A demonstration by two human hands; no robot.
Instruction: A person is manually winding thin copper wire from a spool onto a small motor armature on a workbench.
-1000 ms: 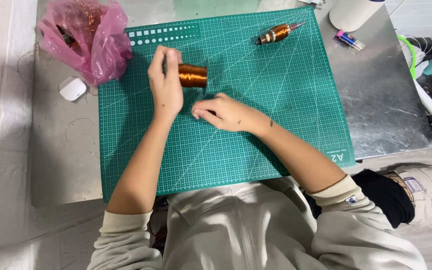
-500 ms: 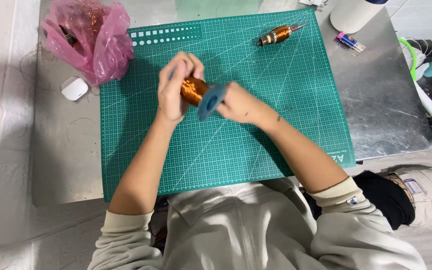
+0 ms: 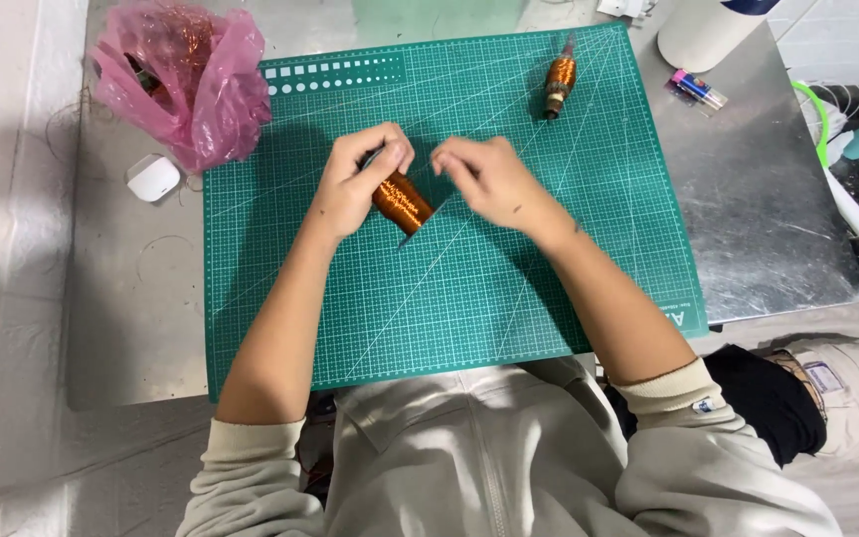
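Fingers (image 3: 375, 159) of the left hand (image 3: 350, 189) curl around a copper wire coil (image 3: 402, 201) just above the green cutting mat (image 3: 509, 298). Beside it, the right hand (image 3: 484, 179) pinches near the coil's end; what it holds cannot be told. Farther off lie a second coil (image 3: 559, 82) and a pink bag (image 3: 186, 80) on the worktop (image 3: 768, 219).

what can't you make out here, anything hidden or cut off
- Head view: left hand covers the upper end of the copper coil.
- Head view: right hand fingertips blurred; whether they pinch a wire is unclear.
- Pink bag: contents hazy through the plastic.
- White cylinder: cut off by the top edge.
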